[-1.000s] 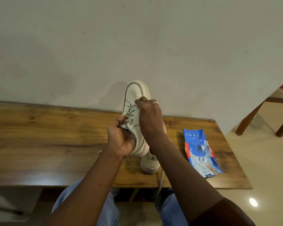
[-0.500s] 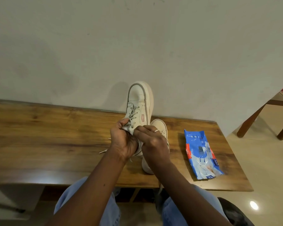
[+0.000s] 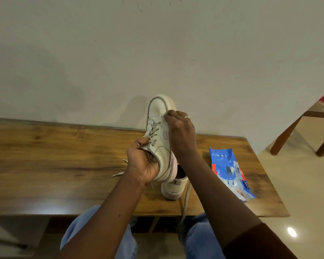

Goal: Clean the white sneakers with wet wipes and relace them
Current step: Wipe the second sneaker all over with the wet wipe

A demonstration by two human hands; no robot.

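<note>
Centrally, head view: left hand [image 3: 144, 163] grips the raised sneaker [image 3: 157, 112] at its heel end, toe up. Right hand [image 3: 182, 128] presses curled fingers on the upper; whether they hold a wipe cannot be told. Second sneaker [image 3: 173, 190] stands on the bench [image 3: 64, 156], with the wet-wipes packet [image 3: 230, 172] to its right.

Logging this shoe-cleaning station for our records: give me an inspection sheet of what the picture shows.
Surface: wooden table, against a plain wall.
Job's things: held sneaker raised toe-up; second sneaker on the table; wipes pack lying to the right.
Clutter: loose lace hanging over the front edge.
Hands: left hand grips the held sneaker's rear; right hand has fingers curled at its toe, seemingly pinching a wipe.
Cables: nothing seen.
Surroundings: chair legs on the floor, right.
</note>
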